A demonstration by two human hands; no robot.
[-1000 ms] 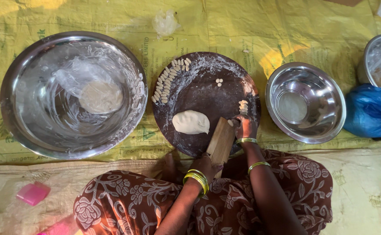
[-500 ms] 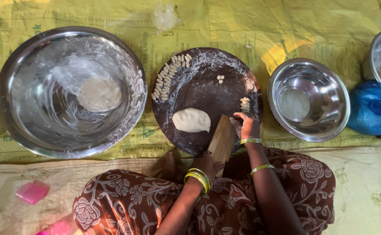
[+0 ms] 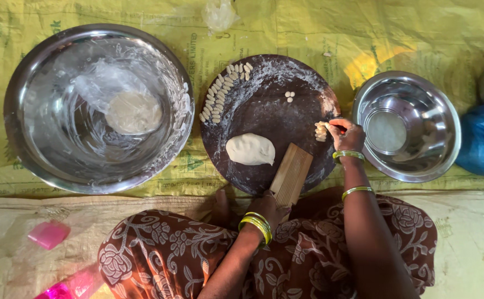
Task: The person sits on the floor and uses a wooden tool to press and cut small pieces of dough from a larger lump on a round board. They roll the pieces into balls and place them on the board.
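While the person sits at the near rim of the round dark board (image 3: pixel 264 111), the left hand (image 3: pixel 269 206) grips the lower end of a ridged wooden paddle (image 3: pixel 291 174) lying on that rim. Right hand (image 3: pixel 346 134), at the board's right edge, pinches small dough pieces (image 3: pixel 321 131). A dough lump (image 3: pixel 250 149) lies mid-board; shaped pieces (image 3: pixel 220 91) line its far-left edge.

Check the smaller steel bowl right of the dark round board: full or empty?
Nearly empty: the smaller steel bowl shows bare shiny walls, only a pale film at its bottom.
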